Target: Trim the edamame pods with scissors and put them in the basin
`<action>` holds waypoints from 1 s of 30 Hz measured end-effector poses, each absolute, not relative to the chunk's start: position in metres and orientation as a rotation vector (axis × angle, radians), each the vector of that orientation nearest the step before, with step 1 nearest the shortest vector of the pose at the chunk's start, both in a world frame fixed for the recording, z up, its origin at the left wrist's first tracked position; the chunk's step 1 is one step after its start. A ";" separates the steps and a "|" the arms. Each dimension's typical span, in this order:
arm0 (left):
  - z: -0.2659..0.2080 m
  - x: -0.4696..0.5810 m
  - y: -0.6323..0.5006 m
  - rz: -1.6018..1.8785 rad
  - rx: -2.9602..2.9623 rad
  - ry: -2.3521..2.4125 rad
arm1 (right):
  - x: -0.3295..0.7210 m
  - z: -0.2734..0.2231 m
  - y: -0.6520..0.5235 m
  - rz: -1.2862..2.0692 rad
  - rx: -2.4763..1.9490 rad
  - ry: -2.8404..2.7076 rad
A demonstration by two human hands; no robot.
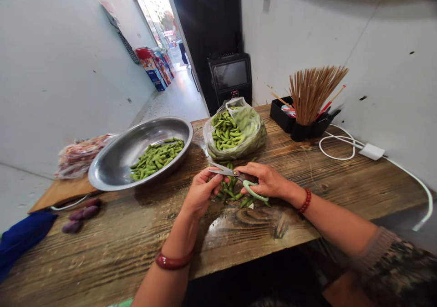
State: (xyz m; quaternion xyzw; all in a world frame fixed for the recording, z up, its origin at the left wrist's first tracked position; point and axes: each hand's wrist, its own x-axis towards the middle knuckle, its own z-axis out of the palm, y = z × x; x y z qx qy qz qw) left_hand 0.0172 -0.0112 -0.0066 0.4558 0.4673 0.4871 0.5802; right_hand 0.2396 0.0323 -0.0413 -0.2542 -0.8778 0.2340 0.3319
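Note:
My right hand [264, 181] grips a pair of scissors [252, 191] with pale green handles, its blades parted and pointing left. The fingers of my left hand [201, 191] are pinched together at the blade tips; what they hold is mostly hidden, too small to name. Loose edamame pods [230, 191] lie on the wooden table beneath both hands. Behind them stands a clear plastic bag [254, 138] full of green pods. To the left, a wide steel basin [111, 166] sits tilted in view, with a heap of cut-looking pods [159, 159] inside.
Several dark purple-red roundish items [90, 211] lie on the table [136, 252] at left, near a blue cloth [27, 238]. A bagged reddish item [83, 154] rests on a wooden board. At right are a black holder with skewers [309, 93] and a white cable [406, 168].

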 end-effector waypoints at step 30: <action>0.001 -0.009 -0.002 1.289 1.018 1.184 | 0.241 -0.043 0.041 0.695 -0.779 -2.110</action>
